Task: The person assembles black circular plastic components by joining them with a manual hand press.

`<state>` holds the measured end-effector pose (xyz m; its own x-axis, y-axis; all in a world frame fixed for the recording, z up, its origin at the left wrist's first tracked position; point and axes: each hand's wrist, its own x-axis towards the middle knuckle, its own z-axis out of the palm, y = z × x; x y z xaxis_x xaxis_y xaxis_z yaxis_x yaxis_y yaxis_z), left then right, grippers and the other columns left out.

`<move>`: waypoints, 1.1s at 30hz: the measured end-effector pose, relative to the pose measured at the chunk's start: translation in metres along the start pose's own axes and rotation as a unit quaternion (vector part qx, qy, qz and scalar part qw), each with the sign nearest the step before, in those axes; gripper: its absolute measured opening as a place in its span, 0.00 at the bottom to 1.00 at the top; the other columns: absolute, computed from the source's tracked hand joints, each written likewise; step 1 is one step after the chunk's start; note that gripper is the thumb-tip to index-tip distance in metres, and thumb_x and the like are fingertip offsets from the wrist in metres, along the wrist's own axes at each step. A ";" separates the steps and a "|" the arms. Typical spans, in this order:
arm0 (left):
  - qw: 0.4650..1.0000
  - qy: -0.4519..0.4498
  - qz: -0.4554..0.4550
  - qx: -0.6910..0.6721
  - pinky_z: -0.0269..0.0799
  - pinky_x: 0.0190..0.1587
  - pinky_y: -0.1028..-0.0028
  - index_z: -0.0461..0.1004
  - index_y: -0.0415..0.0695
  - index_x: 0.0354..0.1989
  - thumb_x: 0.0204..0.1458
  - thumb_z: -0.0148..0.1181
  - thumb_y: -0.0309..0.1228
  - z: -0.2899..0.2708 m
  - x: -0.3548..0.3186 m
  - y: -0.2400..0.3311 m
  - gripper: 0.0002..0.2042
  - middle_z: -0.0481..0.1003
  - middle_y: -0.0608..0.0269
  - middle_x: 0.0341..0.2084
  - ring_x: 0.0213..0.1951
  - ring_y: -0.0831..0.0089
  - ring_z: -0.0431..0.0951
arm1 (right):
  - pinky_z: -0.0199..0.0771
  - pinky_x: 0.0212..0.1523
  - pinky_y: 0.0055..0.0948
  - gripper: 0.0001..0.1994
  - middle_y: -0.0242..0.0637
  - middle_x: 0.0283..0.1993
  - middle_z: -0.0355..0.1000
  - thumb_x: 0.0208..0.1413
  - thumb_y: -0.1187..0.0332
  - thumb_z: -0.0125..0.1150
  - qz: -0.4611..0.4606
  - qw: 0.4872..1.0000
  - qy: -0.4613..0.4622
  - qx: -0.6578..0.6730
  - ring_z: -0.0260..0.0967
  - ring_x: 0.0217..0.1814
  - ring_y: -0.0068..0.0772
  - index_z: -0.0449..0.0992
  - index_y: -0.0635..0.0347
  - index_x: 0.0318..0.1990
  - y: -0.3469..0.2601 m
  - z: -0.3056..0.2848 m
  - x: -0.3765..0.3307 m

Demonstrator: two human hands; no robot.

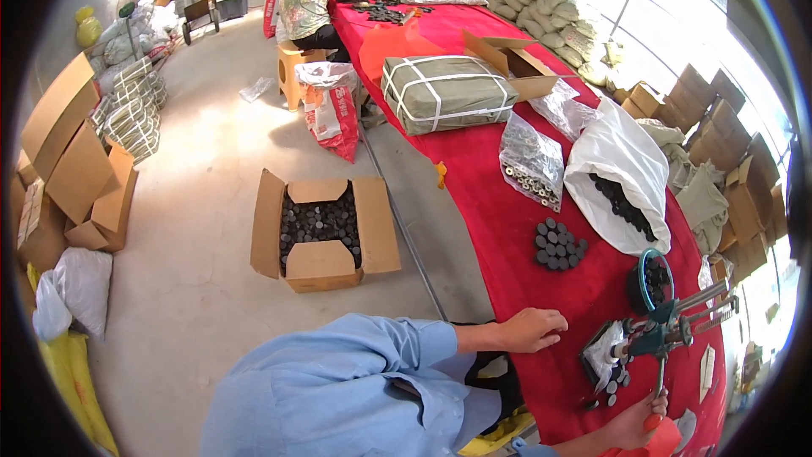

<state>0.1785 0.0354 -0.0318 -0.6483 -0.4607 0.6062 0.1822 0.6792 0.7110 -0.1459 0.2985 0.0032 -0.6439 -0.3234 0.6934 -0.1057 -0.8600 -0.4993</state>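
My left hand (pixel 534 330) hovers at the near edge of the red-covered table (pixel 516 275), its fingers loosely bent and apart, with nothing visible in them. My right hand (pixel 636 425) is closed around the red-knobbed lever (pixel 660 379) of a green hand press (pixel 655 337). Beneath the press head lie a clear plastic bag (pixel 602 354) and several loose black round pieces (pixel 612 388). Behind the press sits a blue-rimmed tub (pixel 650 281) of black pieces. A cluster of black discs (pixel 558 245) lies on the cloth beyond my left hand.
A white sack (pixel 605 161) of black parts and a clear bag of metal rings (pixel 531 165) lie farther along the table. Beyond them stands a strapped green bale (pixel 448 93). An open carton (pixel 376 224) of black pieces is on the floor. Another person (pixel 311 2) sits at the far end.
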 end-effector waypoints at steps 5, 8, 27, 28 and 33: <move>0.998 0.054 -0.023 -0.023 0.78 0.42 0.66 0.79 0.42 0.43 0.52 0.65 0.29 -0.032 -0.014 0.009 0.10 0.79 0.54 0.37 0.37 0.60 0.81 | 0.45 0.77 0.54 0.26 0.55 0.55 0.69 0.54 0.68 0.61 0.077 0.975 0.012 0.207 0.61 0.66 0.53 0.67 0.81 0.55 -0.042 0.043 -0.005; 0.997 0.050 -0.047 -0.025 0.79 0.40 0.64 0.79 0.42 0.41 0.52 0.65 0.28 -0.048 -0.012 0.004 0.09 0.80 0.55 0.36 0.36 0.59 0.82 | 0.51 0.74 0.58 0.23 0.53 0.55 0.71 0.61 0.58 0.59 0.112 0.978 0.023 0.175 0.62 0.67 0.58 0.71 0.74 0.53 -0.016 0.064 0.038; 0.992 -0.092 -0.051 -0.064 0.73 0.41 0.66 0.64 0.39 0.61 0.44 0.73 0.24 0.146 0.131 0.001 0.34 0.78 0.53 0.43 0.36 0.65 0.75 | 0.68 0.61 0.36 0.21 0.43 0.54 0.75 0.57 0.64 0.65 0.116 0.831 0.028 -0.544 0.72 0.59 0.39 0.75 0.63 0.57 0.005 0.042 0.068; 0.988 -0.118 -0.073 -0.062 0.73 0.41 0.67 0.64 0.39 0.61 0.44 0.73 0.24 0.150 0.130 -0.001 0.34 0.78 0.53 0.41 0.35 0.66 0.74 | 0.68 0.62 0.38 0.23 0.45 0.57 0.73 0.56 0.62 0.66 0.107 0.804 -0.031 -0.584 0.71 0.61 0.42 0.75 0.60 0.57 0.017 0.033 0.055; 0.979 -0.169 -0.104 -0.053 0.72 0.37 0.72 0.65 0.42 0.62 0.46 0.72 0.25 0.153 0.118 -0.012 0.33 0.79 0.60 0.41 0.35 0.72 0.73 | 0.60 0.69 0.46 0.26 0.50 0.64 0.68 0.56 0.55 0.68 0.128 0.689 -0.194 -0.686 0.60 0.71 0.50 0.75 0.58 0.59 0.069 0.018 0.020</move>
<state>-0.0131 0.0608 -0.0233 -0.8834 -0.3554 0.3055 0.0847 0.5201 0.8499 -0.1524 0.2255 -0.0079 -0.5509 -0.7057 0.4455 -0.8155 0.3419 -0.4669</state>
